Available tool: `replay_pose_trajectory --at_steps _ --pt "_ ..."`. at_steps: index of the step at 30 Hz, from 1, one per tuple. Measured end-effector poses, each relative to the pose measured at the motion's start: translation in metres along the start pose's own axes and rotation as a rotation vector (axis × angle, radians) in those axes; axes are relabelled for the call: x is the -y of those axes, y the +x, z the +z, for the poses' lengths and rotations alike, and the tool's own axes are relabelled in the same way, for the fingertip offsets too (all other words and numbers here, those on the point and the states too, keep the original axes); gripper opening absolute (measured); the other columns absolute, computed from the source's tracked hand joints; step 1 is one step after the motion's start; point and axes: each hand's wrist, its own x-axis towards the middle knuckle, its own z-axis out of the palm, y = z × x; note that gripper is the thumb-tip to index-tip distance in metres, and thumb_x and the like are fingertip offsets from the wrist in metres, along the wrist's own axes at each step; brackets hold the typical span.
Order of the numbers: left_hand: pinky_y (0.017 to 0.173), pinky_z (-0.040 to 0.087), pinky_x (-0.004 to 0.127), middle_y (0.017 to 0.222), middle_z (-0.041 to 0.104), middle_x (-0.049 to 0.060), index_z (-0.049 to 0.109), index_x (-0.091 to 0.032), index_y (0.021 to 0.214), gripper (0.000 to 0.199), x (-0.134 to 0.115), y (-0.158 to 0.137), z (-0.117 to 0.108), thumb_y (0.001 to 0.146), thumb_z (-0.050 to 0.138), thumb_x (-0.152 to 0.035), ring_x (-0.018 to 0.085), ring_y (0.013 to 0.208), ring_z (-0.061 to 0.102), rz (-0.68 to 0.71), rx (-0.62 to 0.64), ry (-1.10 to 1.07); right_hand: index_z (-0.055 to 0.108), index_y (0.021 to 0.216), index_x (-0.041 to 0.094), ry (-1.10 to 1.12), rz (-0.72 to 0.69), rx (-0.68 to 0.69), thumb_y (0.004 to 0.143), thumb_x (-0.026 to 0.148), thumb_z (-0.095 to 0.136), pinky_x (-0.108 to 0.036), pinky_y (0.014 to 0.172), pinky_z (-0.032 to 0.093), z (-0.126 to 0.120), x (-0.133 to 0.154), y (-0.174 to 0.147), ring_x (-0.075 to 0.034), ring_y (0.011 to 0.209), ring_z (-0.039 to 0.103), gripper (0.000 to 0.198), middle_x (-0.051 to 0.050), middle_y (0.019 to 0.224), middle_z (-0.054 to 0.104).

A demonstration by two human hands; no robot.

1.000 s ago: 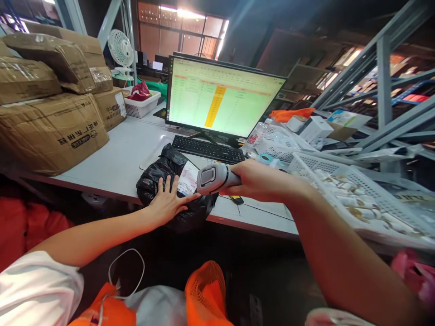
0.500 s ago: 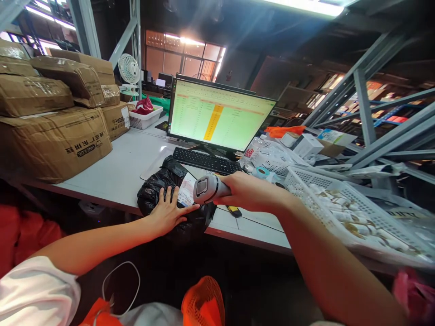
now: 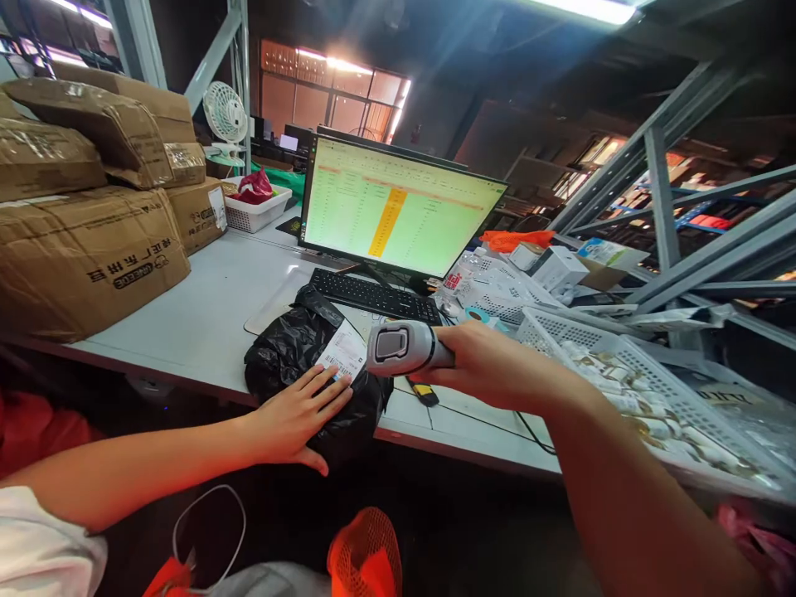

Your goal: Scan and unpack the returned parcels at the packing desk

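Black parcel bag (image 3: 298,356) lay at the near edge of the worktop (image 3: 205,307), just in front of the keyboard (image 3: 373,296). We rested our left hand (image 3: 292,419) on the near side of it, palm down, with the fingers (image 3: 332,396) spread and nearly straight, released rather than gripping; the fingertips touched the lower edge of the white shipping label (image 3: 342,355) stuck to the bag. Printed lines and a barcode showed on that label, but they were too small for us to read. Our left forearm came in from the lower left, close to level.

Our right hand (image 3: 491,365) was clenched around the handle of a grey handheld scanner (image 3: 404,348), whose head sat just right of the label and pointed left toward it. Our right arm reached in from the lower right, the wrist straight.

On the cardboard box (image 3: 93,257) at the left, dark printing appeared reversed and could not be read with certainty. The monitor (image 3: 398,207) showed a green spreadsheet with one orange column.
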Motion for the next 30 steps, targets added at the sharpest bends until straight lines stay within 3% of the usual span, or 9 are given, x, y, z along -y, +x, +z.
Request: replay_pose_trajectory --at_steps 5,11,17,25,30 --pt "0.121 0.010 0.074 0.173 0.016 0.008 0.020 -0.023 0.168 0.119 0.000 -0.001 0.001 0.076 0.073 -0.076 0.054 0.155 0.002 -0.106 0.124 0.020 0.075 0.102 0.022 -0.015 0.029 0.003 0.086 0.043 0.068 -0.025 0.057 0.040 0.004 0.001 0.005 -0.017 0.066 0.063 0.027 -0.002 0.082 0.075" --pt "0.120 0.016 0.073 0.174 0.014 0.007 0.015 -0.027 0.169 0.114 0.001 0.001 -0.009 0.080 0.074 -0.070 0.055 0.155 0.006 -0.133 0.216 0.009 0.072 0.093 0.021 -0.042 0.030 0.026 0.084 0.045 0.071 -0.025 0.058 0.041 0.007 0.005 0.012 -0.016 0.062 0.061 0.025 -0.001 0.075 0.071" --pt "0.119 0.010 0.077 0.175 0.008 0.004 0.012 -0.028 0.169 0.114 -0.003 -0.001 -0.007 0.081 0.074 -0.065 0.056 0.154 -0.005 -0.136 0.184 0.011 0.071 0.094 0.022 -0.081 0.020 0.052 0.085 0.039 0.070 -0.026 0.058 0.041 0.007 0.010 0.013 -0.018 0.069 0.065 0.019 -0.003 0.085 0.074" --pt "0.114 0.006 0.084 0.175 -0.001 -0.004 0.010 -0.033 0.168 0.109 -0.007 -0.010 0.013 0.084 0.073 -0.065 0.054 0.150 -0.027 -0.111 0.070 0.063 0.072 0.098 0.024 -0.045 0.030 0.065 0.087 0.036 0.067 -0.025 0.061 0.042 0.005 0.011 0.006 -0.018 0.074 0.067 0.018 -0.001 0.088 0.076" --pt "0.114 0.001 0.084 0.175 -0.003 -0.005 0.007 -0.033 0.168 0.110 -0.005 -0.013 0.016 0.085 0.073 -0.063 0.053 0.149 -0.031 -0.108 0.070 0.040 0.073 0.098 0.022 -0.067 0.029 0.099 0.087 0.037 0.067 -0.025 0.061 0.042 0.003 0.017 0.004 -0.019 0.075 0.067 0.019 -0.002 0.087 0.076"
